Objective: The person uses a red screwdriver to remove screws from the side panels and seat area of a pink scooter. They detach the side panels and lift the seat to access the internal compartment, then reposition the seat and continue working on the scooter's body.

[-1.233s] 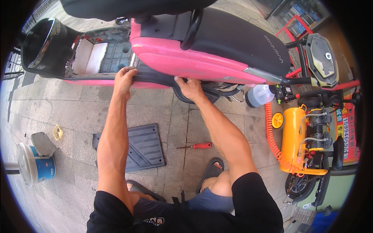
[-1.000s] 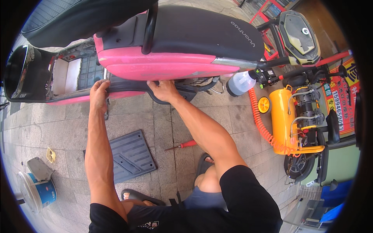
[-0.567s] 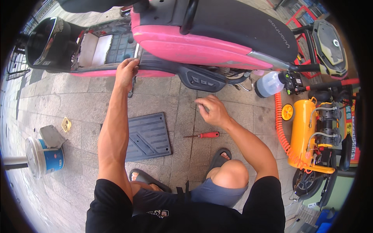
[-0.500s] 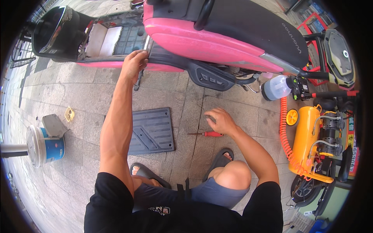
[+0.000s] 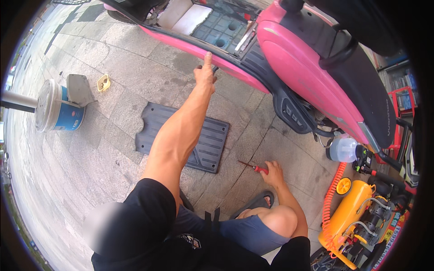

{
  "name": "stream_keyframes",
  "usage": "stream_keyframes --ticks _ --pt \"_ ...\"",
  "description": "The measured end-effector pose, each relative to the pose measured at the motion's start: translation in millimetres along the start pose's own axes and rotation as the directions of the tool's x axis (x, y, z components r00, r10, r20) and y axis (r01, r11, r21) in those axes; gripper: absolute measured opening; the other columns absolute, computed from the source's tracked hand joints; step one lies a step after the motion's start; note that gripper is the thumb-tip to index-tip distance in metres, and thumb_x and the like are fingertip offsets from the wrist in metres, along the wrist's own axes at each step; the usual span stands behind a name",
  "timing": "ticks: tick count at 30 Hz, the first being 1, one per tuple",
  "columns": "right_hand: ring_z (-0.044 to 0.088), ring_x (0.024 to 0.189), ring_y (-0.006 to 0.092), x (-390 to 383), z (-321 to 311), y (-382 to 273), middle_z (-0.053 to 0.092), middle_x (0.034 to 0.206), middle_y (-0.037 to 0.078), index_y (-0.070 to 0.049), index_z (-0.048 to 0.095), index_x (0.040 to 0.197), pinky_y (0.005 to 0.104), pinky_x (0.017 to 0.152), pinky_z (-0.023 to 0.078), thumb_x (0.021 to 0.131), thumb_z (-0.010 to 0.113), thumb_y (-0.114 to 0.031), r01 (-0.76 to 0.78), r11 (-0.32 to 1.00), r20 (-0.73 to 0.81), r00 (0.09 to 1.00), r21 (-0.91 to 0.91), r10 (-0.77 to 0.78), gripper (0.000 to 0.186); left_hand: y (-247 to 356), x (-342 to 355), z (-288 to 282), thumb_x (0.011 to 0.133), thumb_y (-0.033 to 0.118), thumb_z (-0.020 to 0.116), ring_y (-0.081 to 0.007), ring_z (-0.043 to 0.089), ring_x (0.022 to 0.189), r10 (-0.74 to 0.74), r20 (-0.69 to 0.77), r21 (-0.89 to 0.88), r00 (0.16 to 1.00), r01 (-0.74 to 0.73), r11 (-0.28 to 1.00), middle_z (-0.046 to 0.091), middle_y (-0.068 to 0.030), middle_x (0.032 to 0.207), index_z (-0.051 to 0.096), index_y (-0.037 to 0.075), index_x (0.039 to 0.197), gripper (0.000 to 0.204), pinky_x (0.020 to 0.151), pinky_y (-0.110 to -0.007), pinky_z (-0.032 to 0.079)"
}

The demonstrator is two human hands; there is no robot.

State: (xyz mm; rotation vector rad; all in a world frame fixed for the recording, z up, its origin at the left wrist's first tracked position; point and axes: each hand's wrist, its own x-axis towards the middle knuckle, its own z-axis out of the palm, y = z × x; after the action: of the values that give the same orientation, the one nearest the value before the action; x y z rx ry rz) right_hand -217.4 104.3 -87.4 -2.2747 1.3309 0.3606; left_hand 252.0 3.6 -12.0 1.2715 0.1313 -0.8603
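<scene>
My left hand (image 5: 205, 77) is at the outer edge of the pink scooter (image 5: 298, 67), index finger stretched along its lower side panel and other fingers bent; I cannot tell how firmly it touches. Above it lies the open footboard bay (image 5: 217, 29), with white padding and a plastic tray. My right hand (image 5: 273, 174) is low over the paving, its fingers apart at the red handle of a screwdriver (image 5: 260, 169); I cannot make out a closed grip. A ribbed dark floor panel (image 5: 210, 140) lies below my left hand, partly hidden by my forearm.
A lidded bucket (image 5: 68, 115) with a grey piece beside it and a small yellow container (image 5: 103, 82) are at left. At right are a bottle (image 5: 343, 149), a yellow air compressor (image 5: 343, 212), a coiled orange hose (image 5: 330, 196) and a red rack (image 5: 402, 101).
The view has swung, putting the scooter toward upper right. My right hand has left the scooter's lower trim and moved down to the screwdriver. My left hand stays near the footboard edge, index extended.
</scene>
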Motion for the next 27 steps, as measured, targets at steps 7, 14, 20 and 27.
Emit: stream_keyframes --ticks 7,14,20,27 --pt "0.055 0.115 0.0424 -8 0 -6 0.061 0.122 0.02 -0.009 0.063 0.126 0.0482 0.099 0.046 0.077 0.078 -0.028 0.026 0.997 0.093 0.995 0.074 -0.033 0.054 -24 25 3 0.071 0.073 0.076 -0.0426 0.011 0.151 -0.11 0.403 -0.315 0.908 0.251 0.915 0.01 -0.0233 0.164 0.013 0.012 0.16 0.125 0.121 -0.059 0.01" --pt "0.052 0.121 0.0427 -33 9 3 0.057 0.125 0.024 -0.009 0.051 0.139 0.0477 0.101 0.046 0.073 0.081 -0.026 -0.075 0.991 0.159 0.983 -0.11 0.092 0.074 -21 35 0 0.069 0.072 0.078 -0.0406 0.019 0.149 -0.089 0.434 -0.389 0.896 0.276 0.879 0.021 -0.0206 0.162 0.02 0.012 0.158 0.122 0.119 -0.058 0.011" --pt "0.057 0.112 0.0428 -30 26 7 0.06 0.12 0.021 -0.011 0.053 0.134 0.0504 0.095 0.048 0.077 0.079 -0.027 -0.125 0.967 0.101 0.984 -0.221 0.15 0.065 -21 37 -8 0.072 0.071 0.075 -0.0403 0.03 0.142 -0.086 0.404 -0.274 0.911 0.21 0.938 0.029 -0.0186 0.158 0.024 0.014 0.157 0.115 0.118 -0.057 0.014" --pt "0.063 0.102 0.0433 -28 10 6 0.064 0.109 0.026 -0.004 0.054 0.126 0.0493 0.088 0.05 0.085 0.07 -0.016 -0.056 0.996 0.017 0.998 0.075 0.055 0.046 -22 34 -1 0.073 0.067 0.078 -0.0373 0.034 0.138 -0.079 0.406 -0.37 0.91 0.243 0.897 0.028 -0.0122 0.156 0.015 0.027 0.158 0.113 0.114 -0.06 0.019"
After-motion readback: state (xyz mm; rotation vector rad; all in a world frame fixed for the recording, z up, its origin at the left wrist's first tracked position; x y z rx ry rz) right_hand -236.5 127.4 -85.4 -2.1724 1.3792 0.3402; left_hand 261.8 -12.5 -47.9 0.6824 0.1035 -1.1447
